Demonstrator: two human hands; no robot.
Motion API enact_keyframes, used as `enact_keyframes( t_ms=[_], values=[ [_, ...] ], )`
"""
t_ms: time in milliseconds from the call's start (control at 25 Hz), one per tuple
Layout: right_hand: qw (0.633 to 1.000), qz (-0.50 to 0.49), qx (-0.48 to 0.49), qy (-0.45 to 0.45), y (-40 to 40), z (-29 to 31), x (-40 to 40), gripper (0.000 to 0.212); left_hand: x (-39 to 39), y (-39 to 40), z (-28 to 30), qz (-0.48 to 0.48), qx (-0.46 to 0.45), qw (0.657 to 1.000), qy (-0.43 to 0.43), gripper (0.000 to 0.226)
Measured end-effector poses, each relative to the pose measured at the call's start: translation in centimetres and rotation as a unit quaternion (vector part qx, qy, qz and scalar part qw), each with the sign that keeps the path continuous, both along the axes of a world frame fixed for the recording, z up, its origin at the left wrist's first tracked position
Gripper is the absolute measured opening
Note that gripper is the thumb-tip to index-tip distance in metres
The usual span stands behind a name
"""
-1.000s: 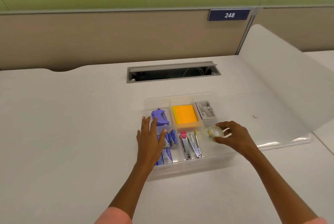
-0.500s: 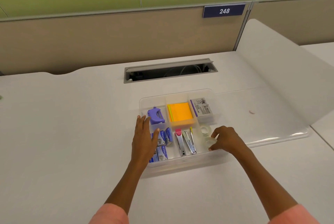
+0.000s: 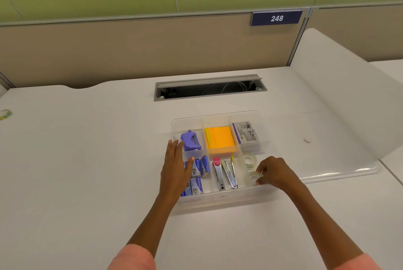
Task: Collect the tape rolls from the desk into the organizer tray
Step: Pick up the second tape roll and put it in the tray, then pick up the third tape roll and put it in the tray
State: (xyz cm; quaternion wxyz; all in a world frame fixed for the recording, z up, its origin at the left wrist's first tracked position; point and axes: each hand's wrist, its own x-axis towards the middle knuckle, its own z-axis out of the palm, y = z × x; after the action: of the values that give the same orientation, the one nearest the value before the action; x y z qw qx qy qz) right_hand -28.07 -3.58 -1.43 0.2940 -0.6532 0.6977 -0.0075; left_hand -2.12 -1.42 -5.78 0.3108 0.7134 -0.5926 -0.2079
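tape roll in the organizer tray, front-right compartment, second roll just behind | right hand pinching it — step: setting down, letting go comes next | left hand flat, empty, bracing tray | another roll far left on the white desk — likely next | partitioned cubicle

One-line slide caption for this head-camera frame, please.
Right hand sets a clear tape roll into the organizer tray beside another roll; left hand rests on the tray.
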Motion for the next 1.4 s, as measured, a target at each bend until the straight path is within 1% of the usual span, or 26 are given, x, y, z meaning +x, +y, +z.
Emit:
enact_keyframes(
  t_ms=[160, 280, 400, 560, 680, 840, 960, 1080, 1280, 1400],
  values=[
    [0.999, 0.014, -0.011, 0.039, 0.2, 0.2, 0.4, 0.035, 0.0, 0.2, 0.3, 0.009, -0.011, 1.000, 0.006, 0.057],
    [0.995, 0.040, -0.069, 0.055, 0.6, 1.2, 1.4, 0.033, -0.2, 0.7, 1.1, 0.029, -0.042, 0.998, 0.047, 0.054],
    [0.989, 0.062, -0.138, -0.004, 0.7, 2.7, 3.4, 0.030, 0.4, 2.0, 1.3, 0.050, -0.048, 0.994, 0.081, 0.052],
    [0.971, 0.126, -0.175, -0.104, 1.0, 4.0, 8.4, 0.029, 3.7, 5.7, 0.3, 0.093, -0.049, 0.993, 0.047, 0.050],
    [0.950, 0.187, -0.166, -0.186, 1.8, 4.0, 13.8, 0.029, 7.6, 10.0, -0.6, 0.151, -0.041, 0.987, 0.038, 0.051],
    [0.918, 0.288, -0.131, -0.238, 4.1, 3.3, 21.8, 0.027, 13.1, 16.0, -1.0, 0.237, -0.023, 0.971, 0.014, 0.053],
    [0.890, 0.361, -0.118, -0.252, 6.3, 2.7, 26.9, 0.026, 16.8, 19.4, -1.0, 0.298, -0.010, 0.954, 0.009, 0.053],
    [0.871, 0.408, -0.097, -0.256, 8.5, 2.2, 31.5, 0.028, 20.6, 22.0, -1.6, 0.336, 0.007, 0.942, -0.005, 0.053],
    [0.854, 0.447, -0.075, -0.258, 11.0, 1.5, 39.0, 0.030, 27.1, 24.5, -2.0, 0.376, 0.013, 0.926, -0.013, 0.053],
    [0.849, 0.454, -0.064, -0.262, 11.9, 0.8, 43.6, 0.032, 31.5, 25.6, -2.2, 0.393, 0.015, 0.918, -0.044, 0.053]
  ],
)
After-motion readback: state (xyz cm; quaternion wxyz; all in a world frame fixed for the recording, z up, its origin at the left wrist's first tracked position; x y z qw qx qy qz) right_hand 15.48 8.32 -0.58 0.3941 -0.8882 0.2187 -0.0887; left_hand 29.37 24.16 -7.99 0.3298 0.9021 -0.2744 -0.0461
